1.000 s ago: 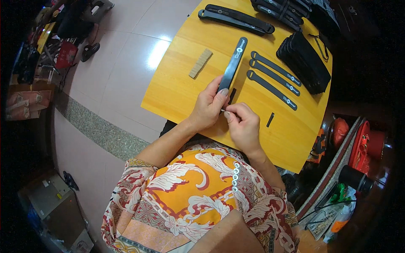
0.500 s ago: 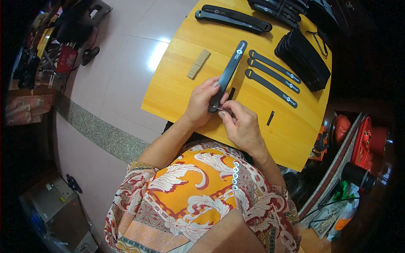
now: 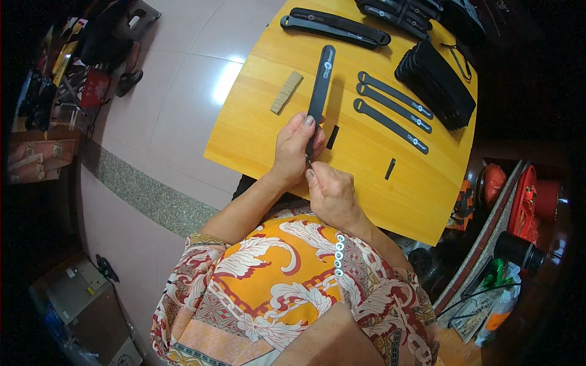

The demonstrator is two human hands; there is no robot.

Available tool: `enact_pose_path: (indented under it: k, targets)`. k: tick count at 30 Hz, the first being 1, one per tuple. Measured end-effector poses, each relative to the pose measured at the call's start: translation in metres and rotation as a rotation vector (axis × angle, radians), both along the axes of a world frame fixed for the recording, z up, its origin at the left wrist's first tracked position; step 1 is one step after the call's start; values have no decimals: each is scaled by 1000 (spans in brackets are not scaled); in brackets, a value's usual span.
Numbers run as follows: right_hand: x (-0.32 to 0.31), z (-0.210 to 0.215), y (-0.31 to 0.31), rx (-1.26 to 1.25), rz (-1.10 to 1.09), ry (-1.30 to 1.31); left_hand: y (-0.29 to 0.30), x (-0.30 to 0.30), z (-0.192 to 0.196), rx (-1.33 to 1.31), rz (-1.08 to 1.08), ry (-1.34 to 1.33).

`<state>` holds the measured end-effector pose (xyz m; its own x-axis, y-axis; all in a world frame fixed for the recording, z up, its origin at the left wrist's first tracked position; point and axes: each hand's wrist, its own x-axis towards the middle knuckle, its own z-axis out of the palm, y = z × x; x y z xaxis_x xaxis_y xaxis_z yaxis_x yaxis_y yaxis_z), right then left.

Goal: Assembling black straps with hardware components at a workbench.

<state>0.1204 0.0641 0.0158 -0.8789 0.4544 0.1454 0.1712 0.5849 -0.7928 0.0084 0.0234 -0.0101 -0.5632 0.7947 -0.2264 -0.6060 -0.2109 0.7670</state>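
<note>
Strap (image 3: pixel 320 82), long, black and flat, lies on the yellow wooden table (image 3: pixel 256 131) with its near end lifted into the person's hands. Left hand (image 3: pixel 293 149) is closed around that near end, thumb on top, fingers wrapped beneath. Right hand (image 3: pixel 329 192) sits just below it, fingertips pinched narrow at the strap's tip; something small and thin seems held there, too small to make out. Long axis runs from the hands away up the table, leaning slightly right, far end pointing toward the pair of longer black pieces (image 3: pixel 332 25) at the table's far edge. Far end carries a pale printed patch. Judging by how straight it lies, the strap looks semi-stiff, rubbery or leathery, light, matte and not slippery, not fragile; it would likely flex if lifted by one end only. Best hold seems the near end, as now, or mid-length across the flat faces for carrying. Just right of the strap lie three similar black straps (image 3: pixel 390 110) with looped ends, side by side and parallel, apart from it. Tan ridged block (image 3: pixel 286 92) lies left of the strap, near but not touching. Small black bit (image 3: pixel 332 136) sits just beside the left hand, another (image 3: pixel 390 169) farther right. Stack of black pieces (image 3: pixel 434 85) stands at the table's right edge.
</note>
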Motion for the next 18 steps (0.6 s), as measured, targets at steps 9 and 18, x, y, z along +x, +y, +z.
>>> enact_pose_path:
  k: [9,18]
  targets:
    - [0,32,22,377,57,38,0,2,2,44,54,-1]
    - [-3,42,25,741,215,331,-26,1,36,16,-44,-95]
